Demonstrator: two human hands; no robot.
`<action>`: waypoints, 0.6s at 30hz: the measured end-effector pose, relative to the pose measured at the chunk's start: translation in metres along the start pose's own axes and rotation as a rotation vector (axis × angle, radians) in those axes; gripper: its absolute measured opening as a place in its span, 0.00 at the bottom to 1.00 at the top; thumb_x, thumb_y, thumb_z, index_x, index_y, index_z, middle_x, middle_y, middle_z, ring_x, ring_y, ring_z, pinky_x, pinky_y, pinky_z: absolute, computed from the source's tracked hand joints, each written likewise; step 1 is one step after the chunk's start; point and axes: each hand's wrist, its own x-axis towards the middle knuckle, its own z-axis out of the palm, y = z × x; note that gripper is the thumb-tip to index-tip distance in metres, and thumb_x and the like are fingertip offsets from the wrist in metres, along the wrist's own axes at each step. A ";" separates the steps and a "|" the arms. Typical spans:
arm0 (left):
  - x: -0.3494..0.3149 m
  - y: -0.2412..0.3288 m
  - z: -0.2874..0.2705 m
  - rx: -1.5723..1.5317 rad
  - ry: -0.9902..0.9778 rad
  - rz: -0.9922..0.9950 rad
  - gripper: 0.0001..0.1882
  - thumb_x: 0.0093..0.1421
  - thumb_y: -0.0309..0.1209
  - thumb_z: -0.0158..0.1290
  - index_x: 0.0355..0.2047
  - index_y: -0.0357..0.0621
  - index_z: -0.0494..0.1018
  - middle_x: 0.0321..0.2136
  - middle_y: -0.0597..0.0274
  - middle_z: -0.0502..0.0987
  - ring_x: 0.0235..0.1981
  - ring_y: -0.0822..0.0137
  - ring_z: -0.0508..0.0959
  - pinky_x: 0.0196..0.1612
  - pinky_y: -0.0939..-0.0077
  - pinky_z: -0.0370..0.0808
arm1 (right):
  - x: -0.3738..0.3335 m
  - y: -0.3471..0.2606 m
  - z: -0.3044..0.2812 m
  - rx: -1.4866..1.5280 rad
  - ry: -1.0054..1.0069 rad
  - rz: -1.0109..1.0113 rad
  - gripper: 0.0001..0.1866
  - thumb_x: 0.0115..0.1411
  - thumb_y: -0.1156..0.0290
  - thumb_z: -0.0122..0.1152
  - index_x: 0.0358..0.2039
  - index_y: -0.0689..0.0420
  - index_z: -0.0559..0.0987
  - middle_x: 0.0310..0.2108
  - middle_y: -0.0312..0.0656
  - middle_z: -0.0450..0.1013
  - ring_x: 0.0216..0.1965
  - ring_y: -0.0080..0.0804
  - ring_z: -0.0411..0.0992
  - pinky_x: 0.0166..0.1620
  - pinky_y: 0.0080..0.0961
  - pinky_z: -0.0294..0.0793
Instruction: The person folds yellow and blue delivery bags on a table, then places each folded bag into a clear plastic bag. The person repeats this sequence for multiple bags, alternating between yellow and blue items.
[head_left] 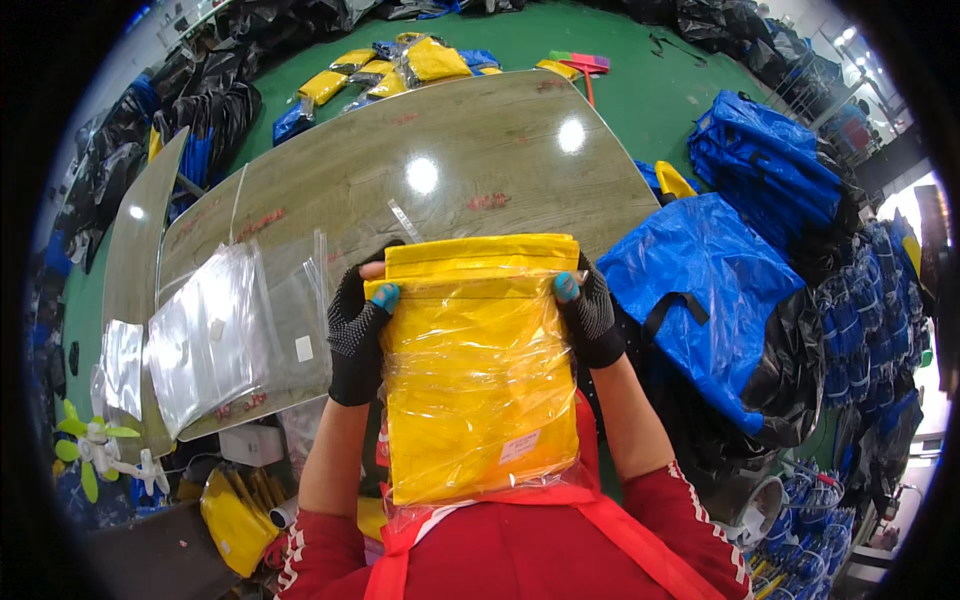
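A folded yellow bag (480, 370) sits inside a clear plastic sleeve, held upright close to my chest. Its top fold sticks out above the sleeve's upper edge. My left hand (362, 325), in a black dotted glove with a blue thumb tip, pinches the upper left edge. At the upper right edge my right hand (590, 312), gloved alike, grips with its thumb in front. Most fingers of both hands are hidden behind the bag. A small white label (519, 446) shows near the sleeve's lower right.
Clear plastic sleeves (212, 335) lie on the wood-look table (330, 190) to my left. Packed yellow bags (435, 60) are heaped beyond it. A big blue bag (700, 290) stands at my right. A green fan (95, 445) is at the lower left.
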 end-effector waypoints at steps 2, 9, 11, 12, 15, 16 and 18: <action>0.002 -0.002 0.002 -0.120 0.131 -0.200 0.18 0.62 0.33 0.56 0.49 0.35 0.73 0.49 0.54 0.77 0.47 0.70 0.73 0.51 0.77 0.68 | -0.003 -0.004 0.007 -0.033 -0.010 -0.118 0.33 0.57 0.64 0.68 0.59 0.61 0.66 0.52 0.44 0.72 0.50 0.30 0.72 0.56 0.25 0.69; 0.005 0.004 0.013 -0.049 0.094 0.019 0.13 0.66 0.31 0.50 0.43 0.32 0.76 0.42 0.53 0.80 0.40 0.70 0.76 0.47 0.77 0.71 | -0.008 -0.026 0.017 -0.397 0.051 -0.219 0.14 0.58 0.76 0.63 0.46 0.60 0.79 0.42 0.44 0.78 0.41 0.30 0.76 0.47 0.25 0.74; 0.007 0.009 0.013 0.046 0.123 0.027 0.14 0.67 0.34 0.49 0.40 0.33 0.75 0.43 0.48 0.79 0.41 0.67 0.78 0.48 0.75 0.72 | -0.008 -0.031 0.017 -0.507 0.005 -0.351 0.13 0.58 0.77 0.63 0.45 0.59 0.80 0.39 0.45 0.78 0.39 0.32 0.77 0.44 0.25 0.75; 0.007 0.011 0.013 0.087 0.124 0.041 0.16 0.67 0.36 0.49 0.40 0.32 0.74 0.42 0.47 0.79 0.42 0.65 0.78 0.49 0.73 0.72 | -0.009 -0.034 0.017 -0.552 0.000 -0.387 0.11 0.59 0.76 0.61 0.44 0.58 0.81 0.38 0.46 0.78 0.38 0.35 0.77 0.41 0.26 0.75; 0.005 0.018 0.017 0.036 0.123 0.102 0.10 0.66 0.31 0.50 0.35 0.35 0.72 0.39 0.51 0.80 0.42 0.67 0.78 0.48 0.75 0.73 | -0.010 -0.039 0.015 -0.847 0.081 -0.509 0.11 0.59 0.76 0.61 0.44 0.58 0.81 0.36 0.46 0.79 0.36 0.36 0.78 0.40 0.25 0.75; 0.003 0.019 0.020 -0.027 0.130 0.122 0.07 0.65 0.28 0.51 0.32 0.36 0.70 0.38 0.55 0.80 0.41 0.69 0.78 0.47 0.77 0.72 | -0.011 -0.039 0.014 -0.941 0.101 -0.455 0.11 0.59 0.78 0.59 0.42 0.58 0.81 0.35 0.45 0.79 0.35 0.34 0.78 0.39 0.25 0.76; -0.005 0.019 0.027 0.169 0.042 -0.002 0.05 0.64 0.26 0.52 0.32 0.37 0.70 0.35 0.57 0.80 0.41 0.68 0.79 0.46 0.77 0.73 | -0.012 -0.037 0.012 -0.712 0.029 -0.068 0.10 0.58 0.78 0.59 0.41 0.58 0.81 0.35 0.45 0.79 0.35 0.35 0.78 0.39 0.25 0.76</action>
